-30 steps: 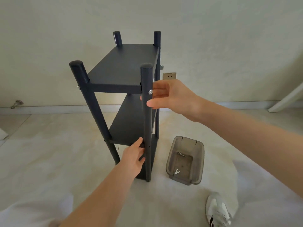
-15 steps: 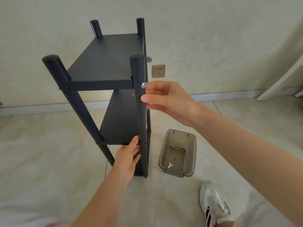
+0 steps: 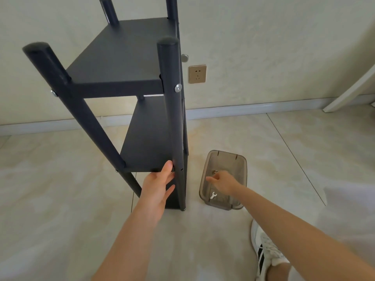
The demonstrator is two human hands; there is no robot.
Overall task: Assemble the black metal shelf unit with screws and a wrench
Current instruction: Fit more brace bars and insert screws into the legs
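The black metal shelf unit point(image 3: 129, 55) stands upright on the floor with two shelves fixed between four round posts. A silver screw point(image 3: 178, 88) sits in the near right post at the top shelf. My left hand point(image 3: 159, 186) rests with straight fingers against the front edge of the lower shelf, beside that post. My right hand point(image 3: 222, 182) reaches down into the smoky clear plastic bin point(image 3: 242, 165) to the right of the shelf, fingers pointing at a screw point(image 3: 214, 171) on its bottom. A small silver wrench point(image 3: 213, 195) lies at the bin's near end.
The shelf stands near a pale wall with a gold wall socket point(image 3: 197, 74) and a white baseboard. My white sneaker point(image 3: 265, 248) is on the tiled floor at lower right. A white slanted frame point(image 3: 351, 88) leans at the far right.
My right hand left the screw on the near right post and dropped down into the plastic bin. My left hand stayed at the lower shelf. The view moved closer to the shelf.
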